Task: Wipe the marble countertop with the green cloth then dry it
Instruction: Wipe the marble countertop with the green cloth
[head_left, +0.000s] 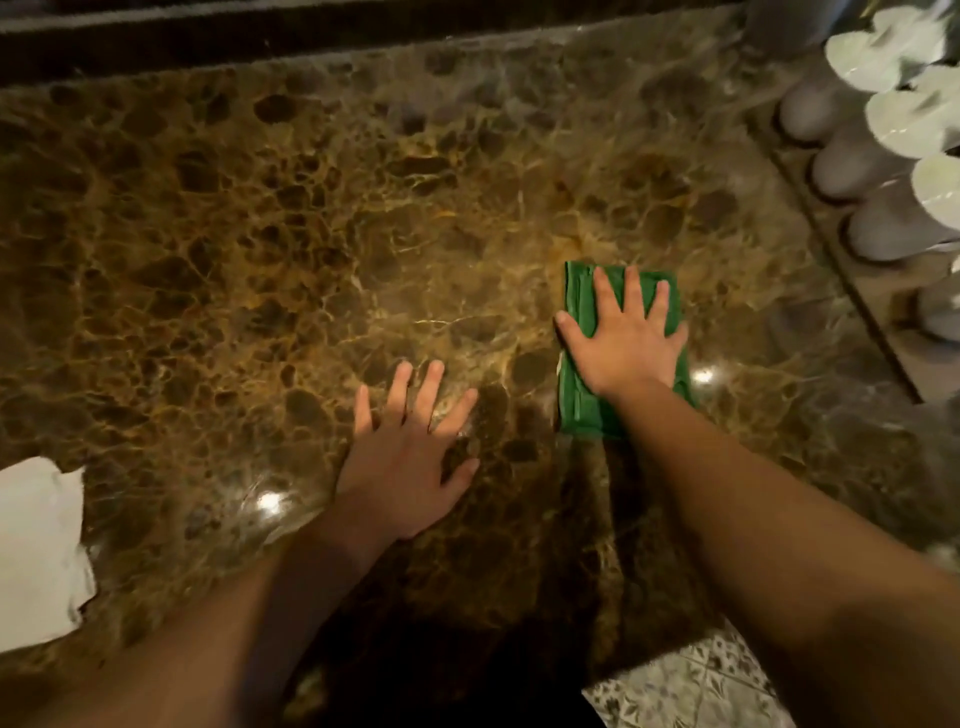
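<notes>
The brown marble countertop (291, 218) fills most of the view and shines with light spots. A folded green cloth (579, 400) lies flat on it at the centre right. My right hand (626, 338) presses palm-down on the cloth with fingers spread, covering its middle. My left hand (408, 460) rests flat on the bare marble to the left of the cloth, fingers apart, holding nothing.
A white cloth or paper (36, 551) lies at the counter's left edge. Several white cups (883, 228) stand in a row along the right side. A dark raised ledge (260, 31) runs along the back. Patterned floor tiles (685, 686) show below the front edge.
</notes>
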